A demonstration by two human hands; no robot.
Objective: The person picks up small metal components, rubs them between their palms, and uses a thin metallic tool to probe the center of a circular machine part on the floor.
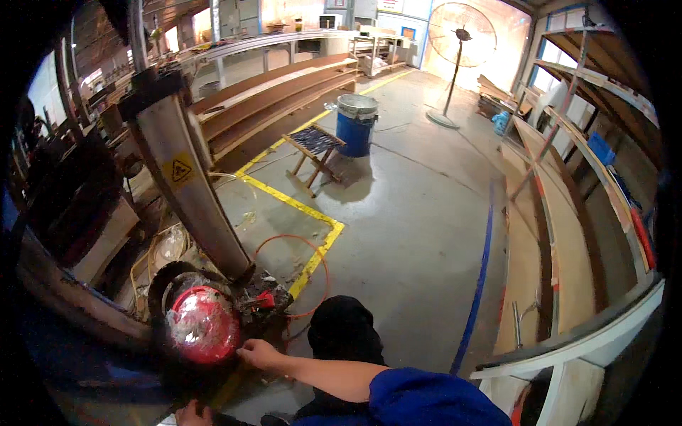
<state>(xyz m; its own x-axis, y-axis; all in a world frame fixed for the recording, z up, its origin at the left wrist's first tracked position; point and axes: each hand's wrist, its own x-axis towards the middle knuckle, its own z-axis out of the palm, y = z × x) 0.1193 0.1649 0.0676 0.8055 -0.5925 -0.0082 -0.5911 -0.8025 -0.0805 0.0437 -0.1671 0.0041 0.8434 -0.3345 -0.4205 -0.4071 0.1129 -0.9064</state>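
Note:
A round red tub point(202, 325), its top covered with crumpled clear plastic film, stands low at the foot of a grey machine column point(186, 177). My right hand point(258, 353) reaches in from the right, fingers curled together beside the tub's right rim. Whether they pinch something there is too small to make out. At the lower edge my left hand point(193, 414) is partly cut off, its fingers bent. A bit of something white point(168, 420) shows beside it. A red clamp-like piece point(264, 299) lies behind the tub, near the column's base.
An orange hose point(328, 273) loops over the floor by a yellow line point(312, 266). Ahead stand a folding stool point(312, 145) and a blue drum point(355, 131). Wooden shelving point(568, 213) runs along the right, and a pedestal fan point(455, 71) stands at the back.

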